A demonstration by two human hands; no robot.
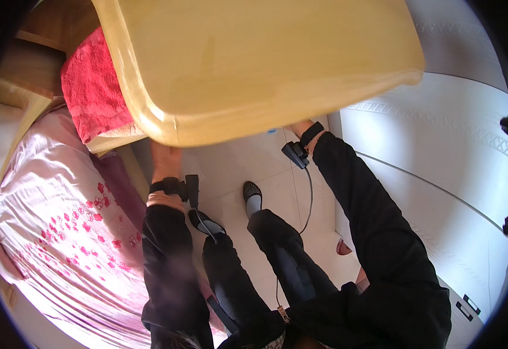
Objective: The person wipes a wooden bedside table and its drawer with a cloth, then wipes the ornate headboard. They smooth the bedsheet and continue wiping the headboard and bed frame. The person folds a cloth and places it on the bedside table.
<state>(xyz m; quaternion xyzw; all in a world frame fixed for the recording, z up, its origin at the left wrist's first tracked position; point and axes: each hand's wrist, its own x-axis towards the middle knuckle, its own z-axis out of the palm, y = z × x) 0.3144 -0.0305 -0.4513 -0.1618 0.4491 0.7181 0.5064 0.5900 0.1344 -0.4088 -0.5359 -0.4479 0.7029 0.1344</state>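
A large, glossy yellow panel (271, 65) with rounded corners fills the upper middle, raised above the floor. Whether it is wood or plastic, or part of a larger piece, I cannot tell. My left hand (165, 158) reaches under its near left corner, and my right hand (299, 127) goes under the near edge further right. Both hands hold the panel from below, their fingers hidden by it. Black straps with small black devices (192, 190) sit on both wrists; the right device (296, 154) trails a cable.
On the left is a bed with a pink flowered sheet (79, 218). A red towel (92, 89) lies over wooden furniture (40, 65) at upper left. White cabinet fronts (411, 144) line the right. My feet stand on the tiled floor (223, 165); a reddish object (344, 247) lies near the cabinet.
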